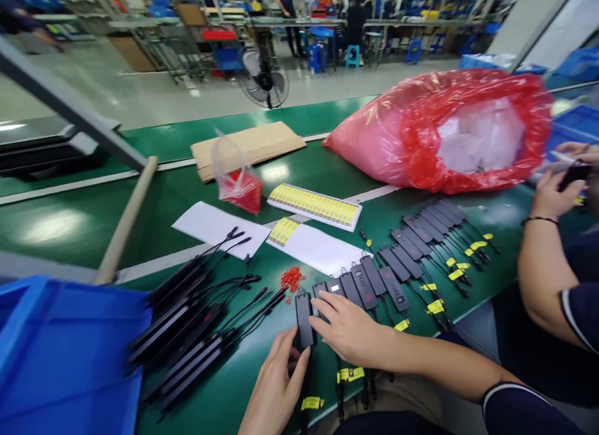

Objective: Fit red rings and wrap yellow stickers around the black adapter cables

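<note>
A flat black plastic box with a cable (304,319) lies on the green bench, its wire loop at the far end. My left hand (281,376) pinches its near end between thumb and fingers. Beside it, my right hand (349,326) lies with fingers stretched out over the neighbouring black boxes, fingertips close to the first box's right edge. A long row of similar boxes (364,286) runs off to the right, cables toward me with yellow tags (350,375) on them. Just beyond my hands sits a small heap of red rings (291,278).
Left are a pile of cabled black boxes (196,341) and a blue bin (70,360). Yellow label sheets (314,206), a clear bag of red pieces (241,188), cardboard (248,149) and a big red bag (374,135) lie farther back. A co-worker's hands (556,191) are at right.
</note>
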`<state>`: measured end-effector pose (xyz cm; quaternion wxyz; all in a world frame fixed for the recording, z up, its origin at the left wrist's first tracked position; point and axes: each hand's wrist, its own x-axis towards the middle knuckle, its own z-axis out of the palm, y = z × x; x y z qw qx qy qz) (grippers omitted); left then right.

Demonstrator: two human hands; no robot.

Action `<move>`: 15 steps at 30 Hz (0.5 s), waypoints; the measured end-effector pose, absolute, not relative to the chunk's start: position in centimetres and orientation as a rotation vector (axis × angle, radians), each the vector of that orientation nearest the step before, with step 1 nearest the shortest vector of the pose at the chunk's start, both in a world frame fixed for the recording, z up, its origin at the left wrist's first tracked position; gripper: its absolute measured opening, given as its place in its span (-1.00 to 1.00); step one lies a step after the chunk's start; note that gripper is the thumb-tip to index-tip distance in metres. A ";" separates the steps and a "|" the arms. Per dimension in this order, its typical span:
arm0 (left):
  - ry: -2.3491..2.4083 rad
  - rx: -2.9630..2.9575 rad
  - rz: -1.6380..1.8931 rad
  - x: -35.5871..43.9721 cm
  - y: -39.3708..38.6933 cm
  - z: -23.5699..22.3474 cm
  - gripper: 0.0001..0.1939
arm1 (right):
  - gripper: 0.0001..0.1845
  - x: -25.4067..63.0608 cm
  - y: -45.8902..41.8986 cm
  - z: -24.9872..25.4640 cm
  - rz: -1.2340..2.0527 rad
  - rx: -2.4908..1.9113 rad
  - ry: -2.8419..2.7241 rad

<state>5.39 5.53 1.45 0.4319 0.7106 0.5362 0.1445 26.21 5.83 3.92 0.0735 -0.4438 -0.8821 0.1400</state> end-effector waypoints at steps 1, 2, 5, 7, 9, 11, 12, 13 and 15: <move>1.319 1.770 0.364 5.9 5.4 1.0 -0.56 | -0.56 26.6 5.6 3.5 0.407 -1.377 -2.641; 1.304 1.765 0.372 6.3 5.3 0.6 -0.55 | -0.53 26.9 5.4 3.1 0.404 -1.420 -2.632; 1.304 1.716 0.470 7.2 4.8 -0.3 -0.55 | -0.51 27.9 5.0 2.6 0.437 -1.517 -2.599; 1.320 1.665 0.551 7.8 4.5 -0.6 -0.56 | -0.51 28.4 4.8 2.6 0.472 -1.539 -2.578; 1.315 1.621 0.572 8.3 4.2 -0.6 -0.54 | -0.52 28.9 4.6 2.7 0.501 -1.544 -2.559; 1.268 1.610 0.521 8.8 4.2 -0.1 -0.52 | -0.53 29.5 4.4 3.1 0.527 -1.552 -2.540; 1.241 1.613 0.489 9.1 4.3 0.2 -0.52 | -0.54 29.8 4.4 3.3 0.542 -1.561 -2.524; 1.215 1.616 0.460 9.2 4.5 0.5 -0.52 | -0.57 30.1 4.4 3.5 0.558 -1.571 -2.501; 1.180 1.627 0.433 9.5 5.0 1.1 -0.54 | -0.64 30.7 4.9 4.0 0.608 -1.593 -2.418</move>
